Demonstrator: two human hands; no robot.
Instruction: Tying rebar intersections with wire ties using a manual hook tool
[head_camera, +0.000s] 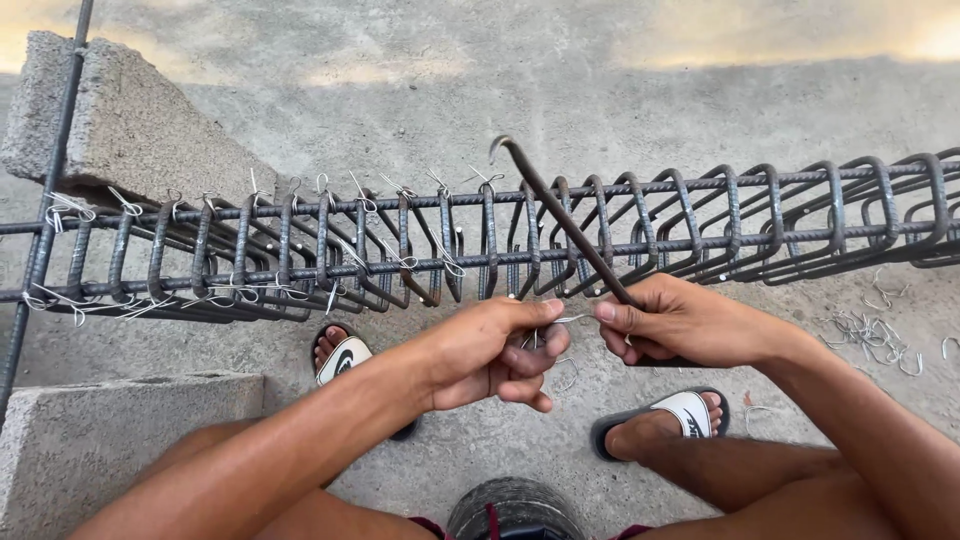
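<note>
A long rebar cage (700, 215) of dark stirrups on lengthwise bars runs left to right in front of me, its left half bound with thin wire ties. My left hand (495, 350) pinches a short piece of tie wire (562, 320) near the cage's lower front bar. My right hand (690, 322) touches the same wire with its fingertips while gripping a hooked steel tying tool (565, 225), whose curved tip points up over the cage.
Concrete blocks sit at the upper left (130, 120) and lower left (110, 440), the upper one propping the cage. Loose wire pieces (870, 335) lie on the concrete floor at right. My sandalled feet (665, 420) stand under the cage. A dark round object (515, 505) sits between my legs.
</note>
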